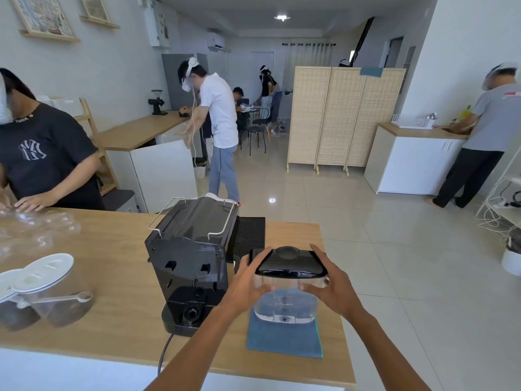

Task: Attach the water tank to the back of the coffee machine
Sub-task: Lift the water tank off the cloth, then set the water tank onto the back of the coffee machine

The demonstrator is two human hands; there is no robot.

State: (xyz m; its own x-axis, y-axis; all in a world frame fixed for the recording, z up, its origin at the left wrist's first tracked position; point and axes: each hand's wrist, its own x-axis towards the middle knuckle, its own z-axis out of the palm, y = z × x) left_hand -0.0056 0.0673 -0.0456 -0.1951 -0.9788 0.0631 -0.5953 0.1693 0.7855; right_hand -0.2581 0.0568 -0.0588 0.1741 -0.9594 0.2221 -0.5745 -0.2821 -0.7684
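A clear water tank (pixel 285 304) with a black lid stands upright on a blue cloth (pixel 284 341) near the counter's right end. My left hand (pixel 249 283) presses its left side and my right hand (pixel 331 283) its right side, fingers curled around the upper wall just under the lid. The black coffee machine (pixel 189 258) stands just left of the tank, its back facing me, with the empty tank seat (pixel 191 313) at its base and a power cord running toward me.
Two lidded jars (pixel 42 292) with a scoop stand at the left of the wooden counter (pixel 118 277). Clear cups lie at the far left, where a person's hands rest. A black mat (pixel 249 235) lies behind the machine. The counter's right edge runs close to the tank.
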